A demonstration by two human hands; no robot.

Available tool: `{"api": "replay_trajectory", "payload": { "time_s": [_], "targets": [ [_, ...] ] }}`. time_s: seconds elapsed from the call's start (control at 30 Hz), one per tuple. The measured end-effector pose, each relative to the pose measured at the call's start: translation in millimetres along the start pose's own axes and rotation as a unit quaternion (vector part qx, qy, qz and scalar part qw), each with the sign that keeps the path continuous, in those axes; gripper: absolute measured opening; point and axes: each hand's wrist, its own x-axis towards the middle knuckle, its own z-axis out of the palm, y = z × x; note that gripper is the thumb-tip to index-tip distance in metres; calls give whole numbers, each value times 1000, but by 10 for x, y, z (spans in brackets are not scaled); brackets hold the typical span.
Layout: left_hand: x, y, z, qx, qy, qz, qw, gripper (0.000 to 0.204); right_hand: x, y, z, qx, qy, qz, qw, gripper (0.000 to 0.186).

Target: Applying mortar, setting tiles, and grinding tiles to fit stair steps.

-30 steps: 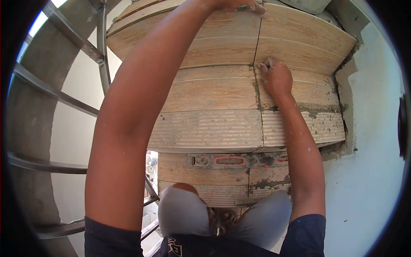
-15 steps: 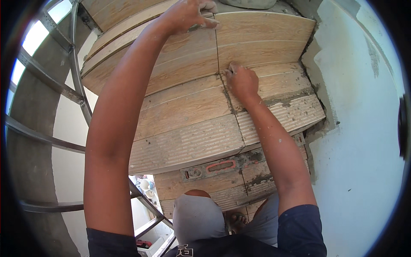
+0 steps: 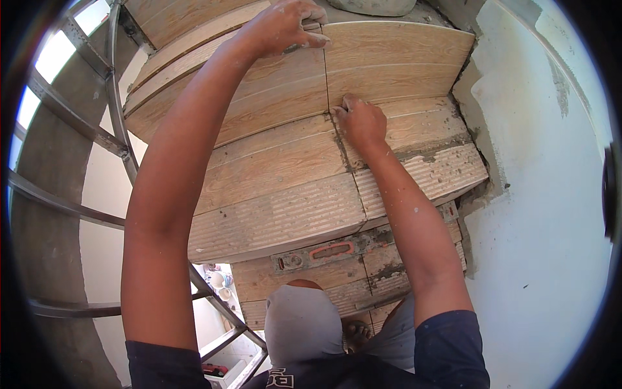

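Two wood-grain upright tiles (image 3: 398, 61) stand side by side, meeting in one thin dark joint (image 3: 326, 78), and from my remote seat I judge their placing well advanced: both are up, while the joint looks unfilled and mortar (image 3: 424, 155) is left uncleaned on the two tread tiles (image 3: 278, 155) in front. My left grip (image 3: 282, 27) is at the top edge by that joint, thumb spread apart from the fingers; I cannot tell whether it clasps the edge. My right grip (image 3: 363, 126) is curled at the joint's foot, and I cannot tell whether anything is inside it. Counting outward, I have two ribbed front sections (image 3: 272, 223) edging the tread tiles, then one spirit level (image 3: 332, 251) lying on the lower step (image 3: 259, 279), partly hidden by my right forearm (image 3: 414, 220). Above the uprights sits one rounded grey object (image 3: 372, 6) that I cannot identify; one metal railing (image 3: 65, 204) curves along the left, and one pale wall (image 3: 538, 227) bounds the right
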Motion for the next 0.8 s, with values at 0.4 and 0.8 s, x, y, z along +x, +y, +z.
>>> {"api": "replay_trajectory", "payload": {
  "time_s": [0.4,0.8],
  "targets": [
    [-23,-10,54,15,14,-15,1000,53,-9,12,-75,3,-39,20,999,23],
    [17,-5,12,-9,-8,-29,999,47,89,501,-547,-70,18,133,989,44]
  ]
}}
